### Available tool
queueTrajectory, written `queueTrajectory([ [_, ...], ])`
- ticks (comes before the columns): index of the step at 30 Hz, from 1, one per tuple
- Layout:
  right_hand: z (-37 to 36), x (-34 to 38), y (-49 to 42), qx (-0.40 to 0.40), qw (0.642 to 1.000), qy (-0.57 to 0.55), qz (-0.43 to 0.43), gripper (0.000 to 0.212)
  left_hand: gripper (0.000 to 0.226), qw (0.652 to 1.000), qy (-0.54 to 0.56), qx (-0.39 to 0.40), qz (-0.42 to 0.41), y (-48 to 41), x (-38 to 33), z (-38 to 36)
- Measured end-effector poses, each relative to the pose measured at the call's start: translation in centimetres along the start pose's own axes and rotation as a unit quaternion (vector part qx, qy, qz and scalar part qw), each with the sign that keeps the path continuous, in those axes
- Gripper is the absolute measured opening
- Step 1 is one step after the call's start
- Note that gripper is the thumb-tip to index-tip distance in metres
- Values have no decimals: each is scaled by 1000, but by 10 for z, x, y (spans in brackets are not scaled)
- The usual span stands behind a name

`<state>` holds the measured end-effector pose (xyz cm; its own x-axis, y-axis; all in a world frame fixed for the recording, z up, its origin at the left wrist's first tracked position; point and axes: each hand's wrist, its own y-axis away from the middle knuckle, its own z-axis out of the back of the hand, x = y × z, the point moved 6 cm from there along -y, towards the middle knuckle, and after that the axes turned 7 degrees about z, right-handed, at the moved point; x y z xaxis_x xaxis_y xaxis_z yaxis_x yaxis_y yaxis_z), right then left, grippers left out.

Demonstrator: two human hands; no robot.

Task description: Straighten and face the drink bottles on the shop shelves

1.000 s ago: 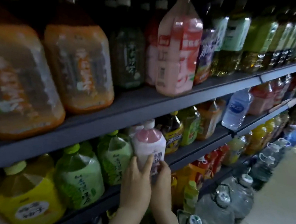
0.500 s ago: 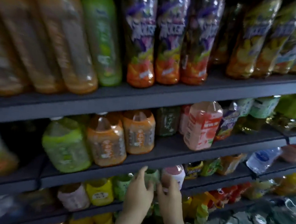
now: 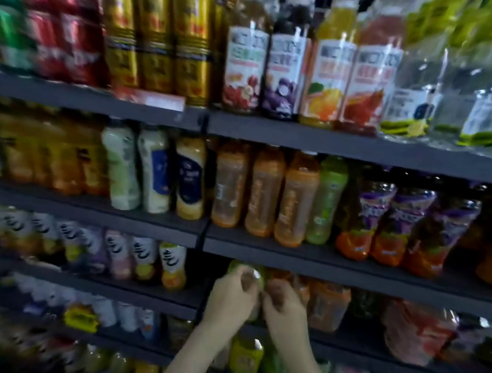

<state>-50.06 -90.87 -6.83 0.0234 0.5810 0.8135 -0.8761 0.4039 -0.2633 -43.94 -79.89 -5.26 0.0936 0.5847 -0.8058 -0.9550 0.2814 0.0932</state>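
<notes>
though blurry, green drink bottle [image 3: 245, 273] in hands [image 3: 230, 305] [image 3: 285, 315]

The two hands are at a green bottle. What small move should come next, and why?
Probably twist the green bottle slightly to bring its label forward: the left hand and right hand grip it from both sides, and no label shows on it. Blur makes this uncertain.
</notes>
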Motion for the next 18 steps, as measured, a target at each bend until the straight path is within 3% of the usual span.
queueTrajectory([
  [10, -105, 204, -40, -32, 992, -47, 116, 12, 21, 993, 27, -102, -51, -16, 39, 247],
  [18, -193, 273, -69, -43, 990, -76, 114, 19, 22, 983, 19, -168, -75, -45, 99, 372],
])
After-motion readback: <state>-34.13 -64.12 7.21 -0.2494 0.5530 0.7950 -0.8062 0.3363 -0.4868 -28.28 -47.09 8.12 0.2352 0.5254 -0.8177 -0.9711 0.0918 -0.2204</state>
